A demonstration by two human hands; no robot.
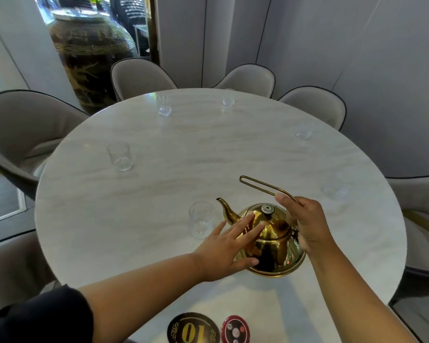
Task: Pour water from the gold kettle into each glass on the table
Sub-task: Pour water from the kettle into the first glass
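The gold kettle (pixel 273 246) stands on the round white marble table (pixel 159 189), spout pointing left toward a clear glass (pixel 201 222) close beside it. My right hand (pixel 305 224) grips the kettle's thin wire handle, which sticks up and to the left. My left hand (pixel 229 248) lies flat with fingers spread against the kettle's left side. Several other clear glasses ring the table: one at the left (pixel 120 156), two at the far side (pixel 164 105) (pixel 228 97), two on the right (pixel 304 131) (pixel 336 188).
Grey upholstered chairs (pixel 139 75) surround the table. A round "01" table sign (pixel 193 329) and a red call button disc (pixel 235 330) lie at the near edge. A large dark ceramic jar (pixel 89 53) stands behind the far-left chairs.
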